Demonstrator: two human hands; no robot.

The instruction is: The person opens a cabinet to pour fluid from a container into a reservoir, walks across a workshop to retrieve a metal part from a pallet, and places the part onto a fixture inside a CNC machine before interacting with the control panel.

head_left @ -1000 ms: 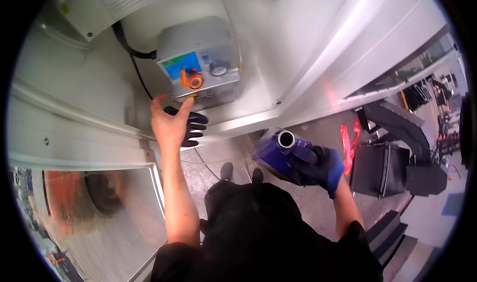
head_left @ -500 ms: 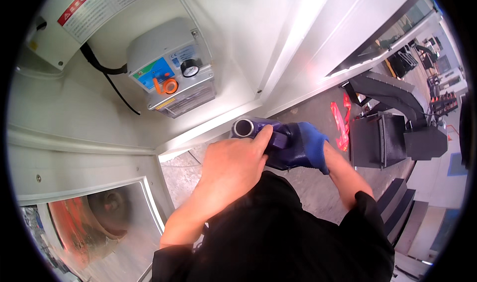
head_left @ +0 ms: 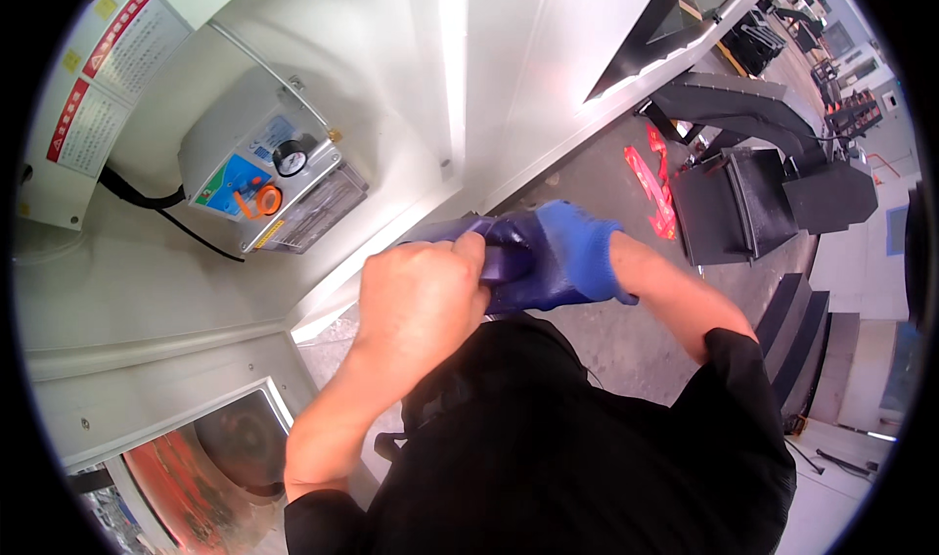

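Purple jug (head_left: 505, 265) turned, mouth now hidden, hands (head_left: 421, 286) covering much

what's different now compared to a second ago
Your bare left hand has left the front of the grey box and come right and back toward you, onto the purple jug. The jug has come left, and its open mouth is now hidden. The black glove by your left hand is out of sight. Your gloved right hand still holds the jug.
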